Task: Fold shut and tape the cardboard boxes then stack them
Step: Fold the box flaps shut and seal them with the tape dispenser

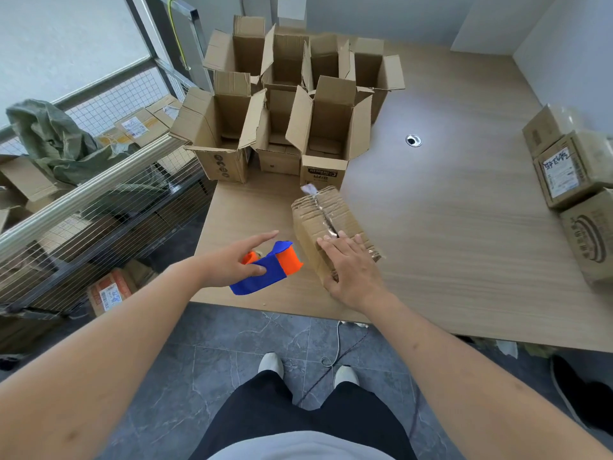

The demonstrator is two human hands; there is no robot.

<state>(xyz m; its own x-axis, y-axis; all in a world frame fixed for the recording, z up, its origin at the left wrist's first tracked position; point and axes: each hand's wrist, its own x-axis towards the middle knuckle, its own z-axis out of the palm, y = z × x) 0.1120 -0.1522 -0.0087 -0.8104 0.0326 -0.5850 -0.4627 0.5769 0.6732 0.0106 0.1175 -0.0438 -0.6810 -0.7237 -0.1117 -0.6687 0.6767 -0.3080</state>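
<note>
Desk [447, 227]; taped box [326, 224] near front-left corner, long axis running front-right to back-left; right hand [351, 270] flat on its near end, fingers straight; left hand [237, 260] just left, gripping tape dispenser [268, 268]; stack [577, 194] at right edge, nearer right hand.

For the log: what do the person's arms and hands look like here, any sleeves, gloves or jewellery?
Both forearms are bare up to the frame edge, with no sleeves in view. The left hand and right hand wear no gloves, and no rings, watch or wristband show.
</note>
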